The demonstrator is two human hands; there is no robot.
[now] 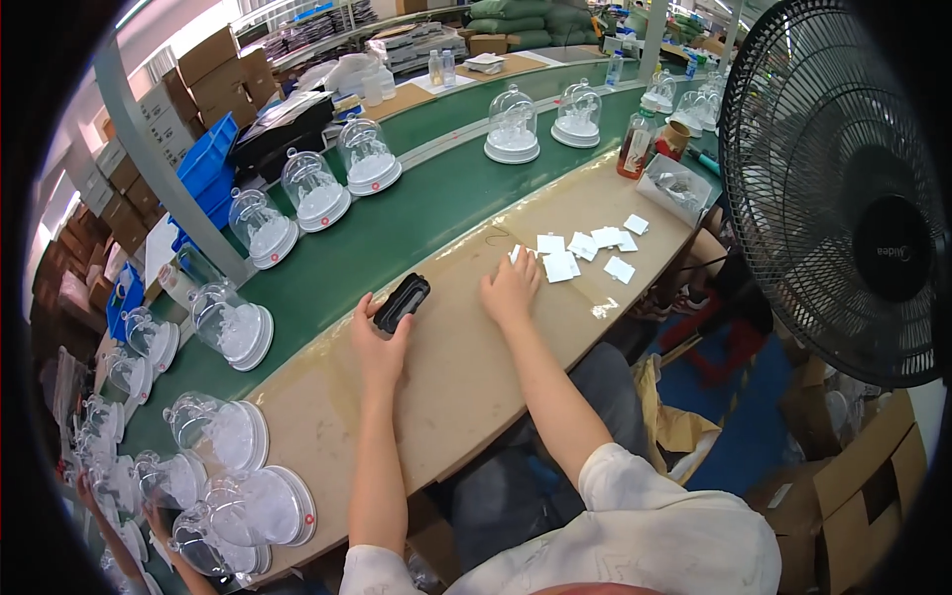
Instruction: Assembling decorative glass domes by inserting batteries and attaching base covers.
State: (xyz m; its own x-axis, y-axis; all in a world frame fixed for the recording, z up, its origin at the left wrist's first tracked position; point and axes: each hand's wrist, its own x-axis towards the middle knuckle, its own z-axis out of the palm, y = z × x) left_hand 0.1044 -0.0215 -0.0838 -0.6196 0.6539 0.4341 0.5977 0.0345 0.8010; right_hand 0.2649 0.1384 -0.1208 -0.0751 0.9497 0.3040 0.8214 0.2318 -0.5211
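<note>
My left hand is closed around a black oblong plastic holder with a long recess in its top, held over the brown work surface. Further right, my right hand rests low on the same surface with its fingers bent together. At its fingertips shows the edge of a small white square piece. Beside that hand, several more white square pieces lie scattered, some overlapping.
Clear domes on white bases stand along the green conveyor; more domes crowd the near left. A large black fan looms at right. A bottle of reddish liquid and a plastic box sit at the surface's far end. Another person's arms show lower left.
</note>
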